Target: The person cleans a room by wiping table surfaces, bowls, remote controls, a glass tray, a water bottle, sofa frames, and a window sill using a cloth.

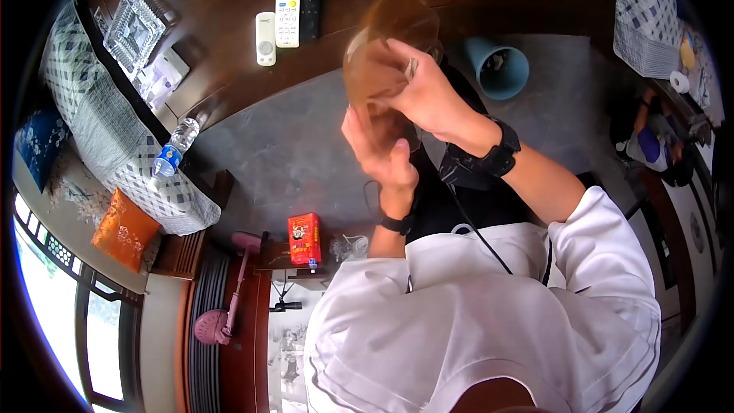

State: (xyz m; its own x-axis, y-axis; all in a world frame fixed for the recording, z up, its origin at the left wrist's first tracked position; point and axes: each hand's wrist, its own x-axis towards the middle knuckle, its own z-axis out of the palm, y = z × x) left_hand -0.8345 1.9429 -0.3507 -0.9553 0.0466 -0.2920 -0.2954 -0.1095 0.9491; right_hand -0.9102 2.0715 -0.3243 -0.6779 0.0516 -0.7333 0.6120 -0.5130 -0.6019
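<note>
An amber, see-through dish (367, 65) with a curved, wavy edge is held up in front of my body, slightly blurred; whether it is one piece or two I cannot tell. My left hand (382, 157) supports it from below and the near side, fingers bent around the edge. Bent fingers of my right hand (440, 99) press on its inner side from the right. A small greyish bit (411, 69) shows at those fingers, too small to name. A black watch (502, 149) is on my right wrist, and a dark band (399, 224) circles the left.
On the dark wooden table (214, 69) lie a white remote (288, 15), a smaller remote (265, 38) and a glass ashtray (136, 27). A water bottle (176, 147) is at the left. A blue-green bin (505, 73) stands on the floor. Another person (654, 138) is far right.
</note>
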